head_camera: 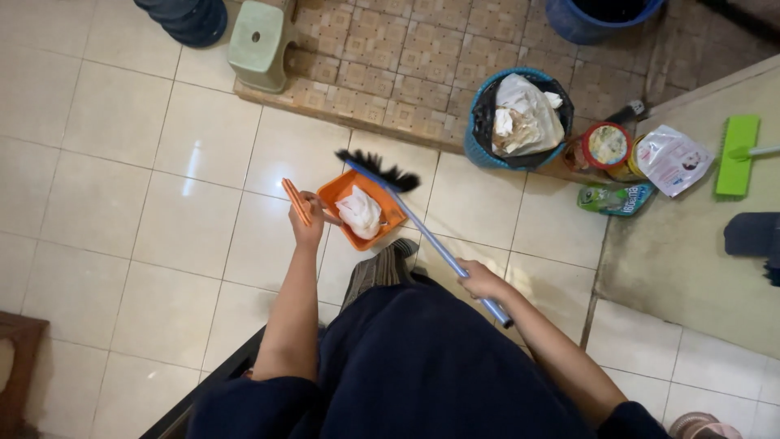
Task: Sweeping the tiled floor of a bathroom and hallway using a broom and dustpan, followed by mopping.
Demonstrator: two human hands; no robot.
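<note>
Two hands in use, both closed on tools. Left hand (309, 223), centre-left of the frame, is wrapped around the orange handle of an orange dustpan (382, 213); fingers curled, grip closed. The dustpan is held just left of centre, tilted, with a crumpled white wad (360, 213) lying in its tray. Right hand (479, 280), lower centre-right, is clenched on the pale blue shaft of a broom (422, 228). The shaft runs diagonally from the hand up and left; its black bristle head sits at the pan's upper edge, touching or just above the rim — cannot tell which.

A striped slipper toe (382, 268) shows directly below the dustpan, on pale glossy floor tiles (162, 211).

Upper right of centre: blue woven bin (478, 150) with a dark liner, filled with crumpled white paper and plastic. It stands close to the dustpan, on its upper right, not touching. Right of the bin: a round red-rimmed tub (607, 145), a white pouch (673, 158) and a green flat packet (617, 197). Far right: a green mop head (736, 154). Top edge: a pale green stool (260, 41) and a blue bucket (577, 20), partly cut off.
</note>
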